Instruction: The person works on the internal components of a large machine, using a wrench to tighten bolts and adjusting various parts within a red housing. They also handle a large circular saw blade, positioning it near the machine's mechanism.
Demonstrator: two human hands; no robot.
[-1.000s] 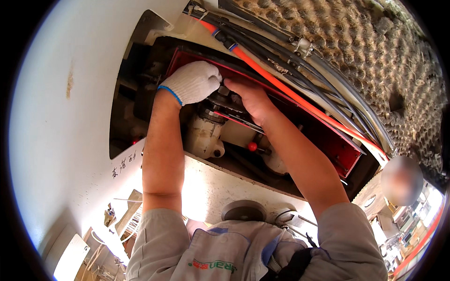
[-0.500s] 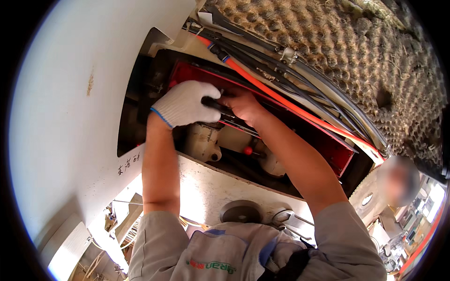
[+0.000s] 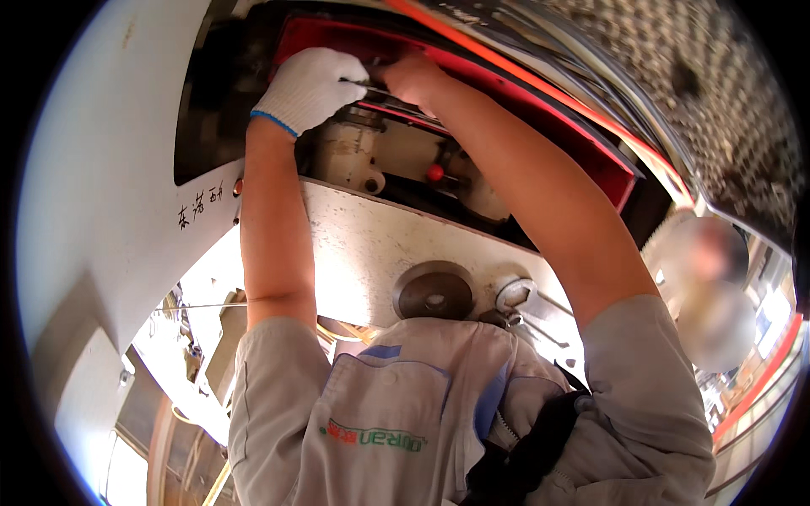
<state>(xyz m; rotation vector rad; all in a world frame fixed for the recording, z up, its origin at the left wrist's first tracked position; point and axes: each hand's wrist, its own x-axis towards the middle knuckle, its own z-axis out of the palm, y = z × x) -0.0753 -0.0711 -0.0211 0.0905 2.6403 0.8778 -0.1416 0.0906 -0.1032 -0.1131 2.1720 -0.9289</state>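
My left hand (image 3: 312,84), in a white knit glove with a blue cuff edge, is closed around a thin dark rod-like piece (image 3: 375,89). That piece runs toward my bare right hand (image 3: 415,83), whose fingers are curled at the opening of a long red metal housing (image 3: 614,177). What the right fingertips hold is hidden behind the hand. Below the hands are a pale cast cylinder (image 3: 342,156) and a small red ball knob (image 3: 434,173).
A white panel (image 3: 93,185) stands on the left. An orange hose (image 3: 460,35) and dark cables cross above, beside dimpled foam (image 3: 717,110). A round steel disc (image 3: 434,291) and a wrench-like tool (image 3: 540,325) lie on the pale machine surface (image 3: 354,228) near my chest.
The view has shifted, so the machine and both hands appear higher. Both hands remain close together at the red housing; the piece between them shows as a thinner line.
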